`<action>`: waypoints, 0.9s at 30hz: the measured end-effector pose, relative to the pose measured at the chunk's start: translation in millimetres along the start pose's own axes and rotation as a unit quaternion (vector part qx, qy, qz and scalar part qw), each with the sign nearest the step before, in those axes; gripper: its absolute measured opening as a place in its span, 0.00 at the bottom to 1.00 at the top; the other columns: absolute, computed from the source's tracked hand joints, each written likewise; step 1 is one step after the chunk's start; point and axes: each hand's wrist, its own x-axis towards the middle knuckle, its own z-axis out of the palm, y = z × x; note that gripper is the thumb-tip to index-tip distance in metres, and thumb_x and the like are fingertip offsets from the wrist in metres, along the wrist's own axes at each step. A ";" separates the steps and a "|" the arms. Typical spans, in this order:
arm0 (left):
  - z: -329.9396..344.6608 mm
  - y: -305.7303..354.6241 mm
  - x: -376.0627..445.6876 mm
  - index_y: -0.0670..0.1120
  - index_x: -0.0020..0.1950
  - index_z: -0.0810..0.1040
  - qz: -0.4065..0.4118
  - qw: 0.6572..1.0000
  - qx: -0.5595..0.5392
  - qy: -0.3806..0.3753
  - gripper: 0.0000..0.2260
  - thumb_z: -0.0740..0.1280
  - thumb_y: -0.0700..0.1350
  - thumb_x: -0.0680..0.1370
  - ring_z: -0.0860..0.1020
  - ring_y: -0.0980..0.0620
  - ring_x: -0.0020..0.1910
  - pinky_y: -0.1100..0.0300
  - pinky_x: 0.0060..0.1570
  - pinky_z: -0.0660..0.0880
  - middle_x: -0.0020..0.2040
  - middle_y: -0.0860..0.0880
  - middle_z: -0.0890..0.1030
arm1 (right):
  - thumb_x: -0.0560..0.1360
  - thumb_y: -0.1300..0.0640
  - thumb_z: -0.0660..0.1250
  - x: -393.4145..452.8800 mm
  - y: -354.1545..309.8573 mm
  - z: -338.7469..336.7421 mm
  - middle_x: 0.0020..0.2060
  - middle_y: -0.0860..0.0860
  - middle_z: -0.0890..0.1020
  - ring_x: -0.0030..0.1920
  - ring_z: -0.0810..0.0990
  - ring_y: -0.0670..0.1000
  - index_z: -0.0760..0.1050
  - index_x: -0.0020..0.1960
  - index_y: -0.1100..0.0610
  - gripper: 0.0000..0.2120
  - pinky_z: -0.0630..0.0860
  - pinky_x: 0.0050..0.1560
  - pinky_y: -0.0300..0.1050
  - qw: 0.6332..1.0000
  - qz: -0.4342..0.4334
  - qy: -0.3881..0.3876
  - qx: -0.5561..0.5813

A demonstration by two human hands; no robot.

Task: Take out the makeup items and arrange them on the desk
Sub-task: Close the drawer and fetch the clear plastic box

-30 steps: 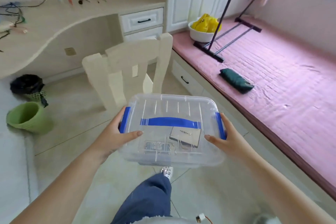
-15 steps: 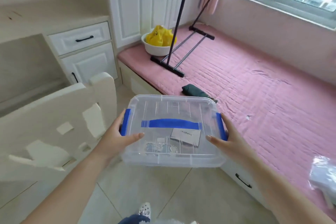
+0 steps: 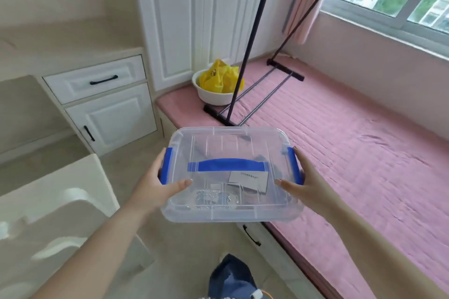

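Both hands, left (image 3: pixel 155 184) and right (image 3: pixel 300 183), were clasped around the short ends of a lidded clear box (image 3: pixel 230 150), held above the floor (image 3: pixel 192 247).

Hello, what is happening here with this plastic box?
A person is carrying a clear plastic storage box with blue side clips, holding it in the air with both hands. The left hand grips the left end and the right hand grips the right end. The lid with its blue handle is closed, so nothing is taken out yet. The box hangs above the floor, beside the pink quilted window seat.
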 end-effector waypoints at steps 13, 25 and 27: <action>-49.0 48.9 133.4 0.63 0.71 0.62 -0.066 0.967 -0.019 0.245 0.37 0.76 0.49 0.67 0.78 0.53 0.50 0.60 0.46 0.75 0.52 0.50 0.79 | 0.69 0.50 0.73 266.3 -105.3 29.5 0.52 0.44 0.79 0.46 0.80 0.45 0.55 0.74 0.42 0.40 0.75 0.41 0.39 0.974 -0.136 -0.175 -0.043; -219.9 58.7 281.6 0.62 0.71 0.62 -0.080 0.943 -0.036 0.321 0.38 0.77 0.50 0.66 0.79 0.55 0.51 0.54 0.52 0.77 0.55 0.53 0.79 | 0.69 0.48 0.73 442.2 -253.4 166.0 0.64 0.43 0.72 0.58 0.76 0.47 0.49 0.76 0.45 0.45 0.77 0.54 0.44 0.954 -0.188 -0.232 -0.033; -250.0 67.1 305.0 0.60 0.71 0.62 -0.077 0.940 -0.036 0.331 0.38 0.77 0.49 0.66 0.79 0.55 0.51 0.56 0.49 0.76 0.54 0.53 0.78 | 0.69 0.49 0.73 465.4 -282.6 183.8 0.62 0.42 0.73 0.56 0.76 0.45 0.49 0.76 0.45 0.44 0.76 0.52 0.40 0.952 -0.193 -0.235 -0.021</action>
